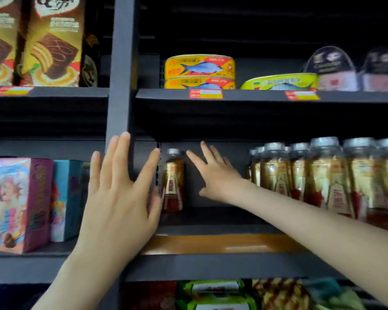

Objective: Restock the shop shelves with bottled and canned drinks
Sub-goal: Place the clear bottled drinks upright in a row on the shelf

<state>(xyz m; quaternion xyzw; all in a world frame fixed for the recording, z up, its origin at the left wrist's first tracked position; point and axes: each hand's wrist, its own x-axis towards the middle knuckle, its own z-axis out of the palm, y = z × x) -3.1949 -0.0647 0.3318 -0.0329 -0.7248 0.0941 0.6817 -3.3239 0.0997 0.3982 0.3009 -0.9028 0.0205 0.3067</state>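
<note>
Empty and spread-fingered, the left hand is raised before the upright post, right of colourful boxes at the shelf's left end. One lone bottle stands in the middle shelf's back-left corner. Beyond it the right hand reaches in, fingers apart, holding nothing, near the bottle row filling the right end.

A single wide-angle view looks from the person's head straight at the shelving, close up, with the upright post just left of centre. Eye level falls between two shelves right of the post: the upper shelf shows its underside, the lower shelf its top face.
</note>
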